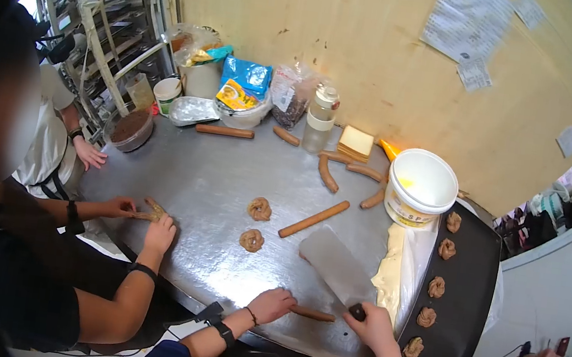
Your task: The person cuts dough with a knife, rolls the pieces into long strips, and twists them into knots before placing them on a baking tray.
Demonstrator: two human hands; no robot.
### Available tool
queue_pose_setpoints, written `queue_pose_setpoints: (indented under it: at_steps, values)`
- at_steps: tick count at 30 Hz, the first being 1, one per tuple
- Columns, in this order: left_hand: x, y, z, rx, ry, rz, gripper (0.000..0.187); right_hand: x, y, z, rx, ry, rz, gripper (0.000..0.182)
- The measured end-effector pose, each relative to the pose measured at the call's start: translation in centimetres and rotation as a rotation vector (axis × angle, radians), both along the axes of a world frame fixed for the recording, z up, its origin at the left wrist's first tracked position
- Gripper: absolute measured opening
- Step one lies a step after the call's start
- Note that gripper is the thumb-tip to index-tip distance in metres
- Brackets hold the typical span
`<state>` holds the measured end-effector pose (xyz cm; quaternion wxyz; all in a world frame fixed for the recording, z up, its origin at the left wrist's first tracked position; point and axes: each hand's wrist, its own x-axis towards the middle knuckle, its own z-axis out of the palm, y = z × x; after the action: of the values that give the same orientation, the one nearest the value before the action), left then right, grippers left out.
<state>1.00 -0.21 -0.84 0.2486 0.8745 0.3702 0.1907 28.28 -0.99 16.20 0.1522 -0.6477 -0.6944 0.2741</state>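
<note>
My left hand [272, 306] lies at the front of the metal table, its fingers closed on the left end of a brown sausage [312, 313]. In my right hand [372, 327] is the dark handle of a wide scraper blade [338, 263], which reaches up and left over the table, beyond the sausage. Two brown twisted dough rings [259, 209] sit near the table's middle. Beside them a long brown stick [314, 219] lies diagonally. Pale yellow dough [390, 273] is spread along the table's right side, near the blade.
A co-worker's hands [161, 230] handle dough at left; another person's hand [90, 153] rests behind. A white bucket [422, 189] stands right of more sausages [328, 174]. The black tray [467, 296] holds several dough rings. A bottle [320, 119] and bread slices [356, 143] stand at back.
</note>
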Motion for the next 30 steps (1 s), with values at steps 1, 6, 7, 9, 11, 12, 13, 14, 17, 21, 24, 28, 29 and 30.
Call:
queue_pose_setpoints:
  at_steps: [1, 6, 7, 9, 11, 12, 13, 14, 17, 21, 24, 28, 29, 30]
  values:
    - [-0.1, 0.6, 1.3, 0.008, -0.054, -0.003, 0.025, 0.7, -0.8, 1.0, -0.029, 0.023, 0.028, 0.037]
    - [-1.5, 2.7, 1.9, -0.057, -0.042, 0.022, 0.033, 2.3, -2.5, 1.2, 0.056, 0.186, -0.082, 0.042]
    - [-2.1, 2.7, 1.5, -0.098, -0.042, 0.033, 0.034, 2.3, -2.6, 1.1, 0.056, 0.184, -0.086, 0.042]
    - [-2.9, 2.8, 1.4, -0.136, -0.043, 0.046, 0.035, 2.3, -2.4, 0.8, -0.042, 0.025, -0.202, 0.046]
    - [-3.4, 2.7, 1.6, -0.082, -0.112, 0.048, 0.036, 2.6, -2.4, -0.1, 0.019, 0.162, -0.127, 0.041]
    - [-3.8, 2.6, 1.4, -0.086, -0.116, 0.056, 0.036, 2.8, -2.5, -0.5, 0.076, 0.299, -0.046, 0.037]
    - [-4.3, 2.6, 1.0, -0.071, -0.094, 0.056, 0.032, 3.0, -2.6, -0.7, 0.07, 0.297, -0.037, 0.037]
    - [-4.6, 2.5, 0.7, -0.056, -0.071, 0.056, 0.028, 3.1, -2.8, -0.9, 0.012, 0.303, 0.006, 0.033]
    - [-4.6, 2.3, 0.3, -0.078, -0.13, 0.127, 0.021, 2.2, -2.1, -1.4, 0.037, 0.223, 0.111, 0.021]
    - [-4.8, 2.5, 0.4, -0.126, -0.176, 0.177, 0.02, 1.1, -1.5, -2.0, 0.038, -0.143, 0.295, 0.016]
    - [-4.8, 2.5, 0.3, -0.12, -0.193, 0.191, 0.021, 0.4, -1.4, -2.3, 0.033, -0.275, 0.391, 0.016]
    - [-4.9, 2.7, -0.4, -0.138, -0.212, 0.191, 0.022, 0.1, -1.7, -4.1, 0.025, -0.281, 0.421, 0.017]
    - [-4.9, 2.7, -0.7, -0.124, -0.221, 0.189, 0.023, -0.1, -1.7, -4.3, 0.042, -0.28, 0.427, 0.017]
    - [-4.9, 2.7, -0.6, -0.11, -0.23, 0.187, 0.024, -0.2, -1.6, -4.4, 0.058, -0.278, 0.431, 0.017]
